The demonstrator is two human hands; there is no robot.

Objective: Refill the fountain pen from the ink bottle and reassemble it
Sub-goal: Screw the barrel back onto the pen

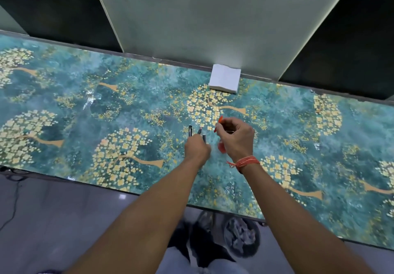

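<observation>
Left hand (197,150) is down on the teal flowered table (64,94), fingers curled around dark pen parts (190,130) whose tips poke out beyond the knuckles; which parts they are is too small to tell. Just to the right, the right hand (234,137) hovers, fingers pinched shut on a thin orange-red piece (219,120). Beneath its palm sits a blurred red object (221,146), possibly the ink bottle. An orange thread band (247,162) circles that wrist. Farther back, a white napkin stack (225,78) rests against the wall.
</observation>
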